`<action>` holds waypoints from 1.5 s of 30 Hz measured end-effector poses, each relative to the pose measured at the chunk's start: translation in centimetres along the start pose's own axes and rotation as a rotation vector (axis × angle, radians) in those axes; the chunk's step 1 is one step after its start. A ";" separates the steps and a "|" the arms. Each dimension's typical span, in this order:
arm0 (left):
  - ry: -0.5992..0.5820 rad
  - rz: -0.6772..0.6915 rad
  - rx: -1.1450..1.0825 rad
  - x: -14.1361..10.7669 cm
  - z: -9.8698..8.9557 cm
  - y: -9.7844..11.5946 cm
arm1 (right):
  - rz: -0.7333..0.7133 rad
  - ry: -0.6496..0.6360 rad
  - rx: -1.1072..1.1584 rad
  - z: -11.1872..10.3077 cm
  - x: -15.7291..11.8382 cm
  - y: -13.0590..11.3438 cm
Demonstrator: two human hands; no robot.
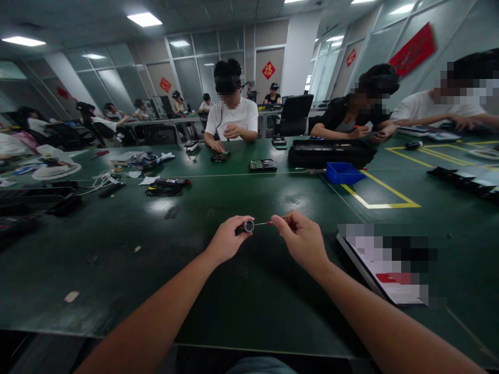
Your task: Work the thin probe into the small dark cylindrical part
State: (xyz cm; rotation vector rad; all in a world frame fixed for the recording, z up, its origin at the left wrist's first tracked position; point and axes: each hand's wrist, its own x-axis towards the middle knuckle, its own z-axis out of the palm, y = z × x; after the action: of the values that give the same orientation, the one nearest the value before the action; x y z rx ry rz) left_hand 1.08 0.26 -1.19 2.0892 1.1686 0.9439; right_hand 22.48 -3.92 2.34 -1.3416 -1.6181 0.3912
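Observation:
Between the thumb and fingers of my left hand (pixel 230 240) is a small dark round part (pixel 249 226) with a metallic rim, its open face turned toward me. My right hand (pixel 301 236) is closed on a screwdriver (pixel 270 223) with a red end at the fingertips. The thin shaft points left and its tip reaches the round part; whether it sits inside cannot be made out. Both hands are above the green table, near its middle.
A white box (pixel 384 270) lies right of my right forearm. Farther off are a blue bin (pixel 345 173), a black tray (pixel 331 154), a circuit board device (pixel 263 165) and a coiled black cable (pixel 166 187). Several people sit across the table (pixel 156 280).

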 end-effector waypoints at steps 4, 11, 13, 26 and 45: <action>0.002 0.011 0.006 0.1 0.0 0.1 | -0.086 -0.037 0.054 0.3 -0.1 0.1; -0.008 0.024 0.024 0.0 0.0 0.1 | -0.089 -0.106 0.119 0.4 -0.3 0.3; -0.008 0.031 0.029 0.0 0.0 0.0 | -0.051 -0.106 0.086 0.3 -0.3 0.3; -0.046 0.019 0.042 0.0 -0.1 0.3 | -0.022 -0.113 0.070 0.4 -0.4 0.3; -0.008 -0.022 0.060 0.0 -0.1 0.7 | 0.132 -0.016 0.410 1.3 -0.1 1.0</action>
State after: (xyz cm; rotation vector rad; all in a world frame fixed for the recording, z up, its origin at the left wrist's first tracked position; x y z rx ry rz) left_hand 1.33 -0.01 -0.58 2.1203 1.2279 0.9001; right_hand 22.02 -3.23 0.94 -1.1329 -1.3717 0.7704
